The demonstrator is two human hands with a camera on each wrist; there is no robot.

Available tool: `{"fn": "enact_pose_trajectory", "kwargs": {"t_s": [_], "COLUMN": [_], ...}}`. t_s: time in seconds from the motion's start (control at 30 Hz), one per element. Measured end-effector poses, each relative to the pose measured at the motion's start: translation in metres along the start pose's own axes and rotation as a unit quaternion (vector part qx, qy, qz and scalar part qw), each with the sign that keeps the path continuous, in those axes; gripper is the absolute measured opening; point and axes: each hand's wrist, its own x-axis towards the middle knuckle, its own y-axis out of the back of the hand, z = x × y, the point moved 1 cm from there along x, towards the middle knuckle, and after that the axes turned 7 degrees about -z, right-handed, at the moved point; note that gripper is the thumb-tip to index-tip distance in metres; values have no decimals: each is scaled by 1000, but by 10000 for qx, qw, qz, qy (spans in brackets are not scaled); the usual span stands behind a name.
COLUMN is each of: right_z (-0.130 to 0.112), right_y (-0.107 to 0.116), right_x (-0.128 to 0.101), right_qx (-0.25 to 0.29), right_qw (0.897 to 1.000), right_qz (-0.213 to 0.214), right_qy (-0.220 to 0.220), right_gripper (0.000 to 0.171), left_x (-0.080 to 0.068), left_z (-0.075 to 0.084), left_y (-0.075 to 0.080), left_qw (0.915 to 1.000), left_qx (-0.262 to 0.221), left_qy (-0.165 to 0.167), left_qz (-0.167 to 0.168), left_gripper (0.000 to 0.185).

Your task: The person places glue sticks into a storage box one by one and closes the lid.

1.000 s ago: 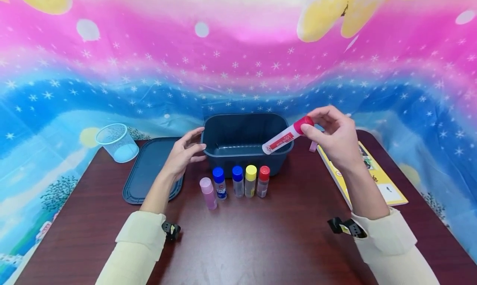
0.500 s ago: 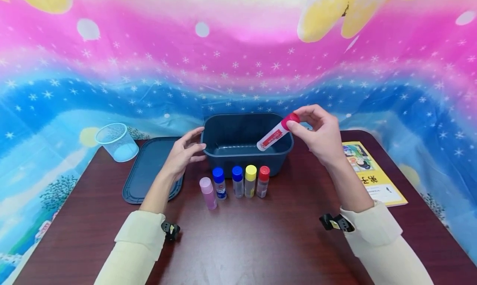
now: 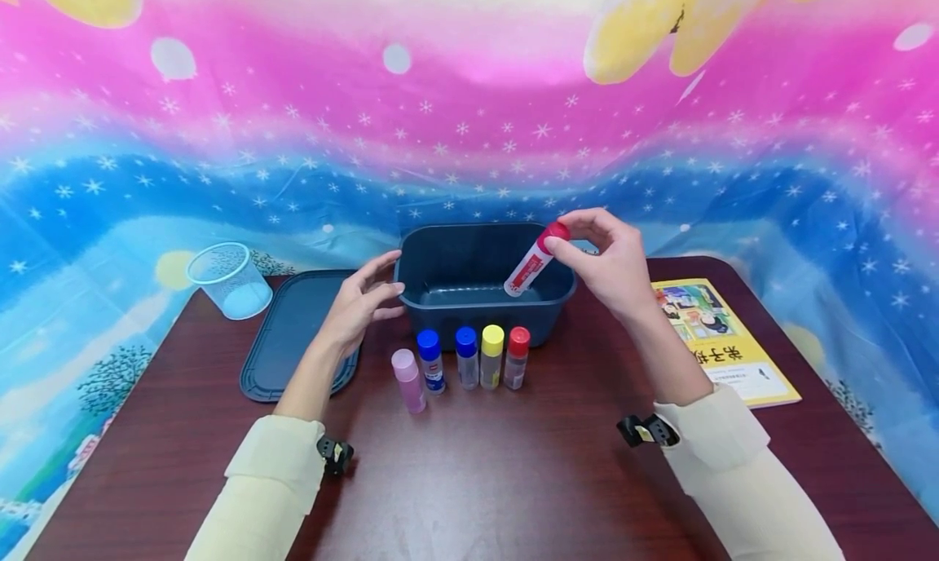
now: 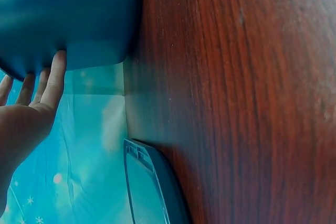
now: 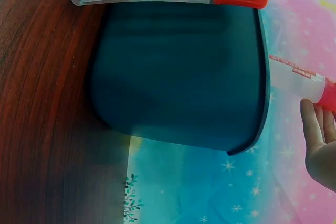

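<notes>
Clear cup, bin lid, yellow booklet on table.

right hand moved left; red-capped tube tipped steeper over bin

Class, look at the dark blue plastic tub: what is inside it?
The dark blue plastic tub shows bare floor; a red-capped glue tube, pinched by the right hand, dips tip-first inside. The near wall hides the front floor.
</notes>
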Motion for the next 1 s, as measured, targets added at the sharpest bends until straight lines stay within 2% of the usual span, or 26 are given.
{"fn": "enact_pose_trajectory", "kwargs": {"t_s": [0.27, 1.0], "right_z": [4, 15], "right_y": [-6, -23], "right_x": [7, 23], "right_qx": [-189, -242], "right_qw": [9997, 9975], "right_qz": [-32, -191], "right_qy": [-161, -636], "right_gripper": [35, 39], "left_x": [0, 0], "left_z": [0, 0], "left_y": [0, 1], "left_qw": [10000, 10000], "left_qx": [-40, -67], "left_qy": [20, 54], "left_qz": [46, 10], "left_gripper": [59, 59]}}
